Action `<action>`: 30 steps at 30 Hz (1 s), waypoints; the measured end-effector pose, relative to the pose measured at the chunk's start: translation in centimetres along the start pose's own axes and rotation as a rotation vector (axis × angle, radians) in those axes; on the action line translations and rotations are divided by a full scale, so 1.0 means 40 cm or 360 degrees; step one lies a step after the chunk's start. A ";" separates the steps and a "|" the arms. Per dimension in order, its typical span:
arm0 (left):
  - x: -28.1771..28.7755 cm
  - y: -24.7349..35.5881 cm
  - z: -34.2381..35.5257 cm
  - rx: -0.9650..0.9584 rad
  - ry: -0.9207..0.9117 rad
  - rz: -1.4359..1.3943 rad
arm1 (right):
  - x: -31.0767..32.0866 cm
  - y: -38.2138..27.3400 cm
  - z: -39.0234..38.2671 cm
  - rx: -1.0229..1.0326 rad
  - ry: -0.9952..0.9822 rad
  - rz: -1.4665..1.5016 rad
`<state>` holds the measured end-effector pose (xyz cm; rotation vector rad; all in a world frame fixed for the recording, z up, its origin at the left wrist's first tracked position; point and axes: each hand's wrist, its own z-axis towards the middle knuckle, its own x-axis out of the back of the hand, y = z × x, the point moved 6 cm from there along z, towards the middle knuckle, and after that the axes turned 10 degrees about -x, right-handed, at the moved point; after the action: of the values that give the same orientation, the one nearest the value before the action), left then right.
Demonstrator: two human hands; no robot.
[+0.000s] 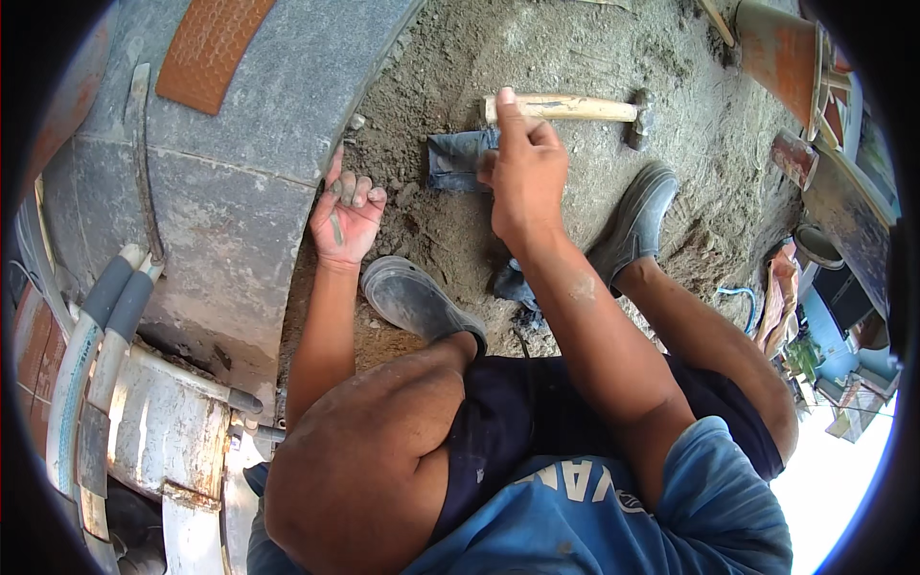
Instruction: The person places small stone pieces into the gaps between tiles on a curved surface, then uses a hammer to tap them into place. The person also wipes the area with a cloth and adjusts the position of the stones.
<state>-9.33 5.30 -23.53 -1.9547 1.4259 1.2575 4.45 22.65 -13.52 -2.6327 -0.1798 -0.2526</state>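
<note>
tan hammer handle (575,107), grey head (642,120)

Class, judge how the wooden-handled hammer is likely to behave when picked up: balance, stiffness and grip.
The hammer is probably head-heavy, since its dark, blocky head looks metal and sits at one end. Its wooden handle should stay stiff, being thick. Dark smudges on it suggest a dirty, perhaps slick grip.
</note>
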 end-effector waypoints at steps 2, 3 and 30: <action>0.005 0.006 -0.004 -0.0035 -0.0030 -0.0017 | 0.128 -0.022 0.066 0.0026 0.0633 0.0247; 0.012 0.002 -0.001 -0.0024 -0.0010 -0.0020 | 0.162 -0.031 0.101 -0.0084 0.0608 0.0338; 0.010 -0.017 0.017 0.0000 0.0006 -0.0092 | -0.125 0.265 -0.108 -0.0128 -0.0640 0.0094</action>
<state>-8.95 5.87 -24.33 -1.9849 1.3615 1.2289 0.78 10.92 -15.67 -2.7357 -0.2276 0.2989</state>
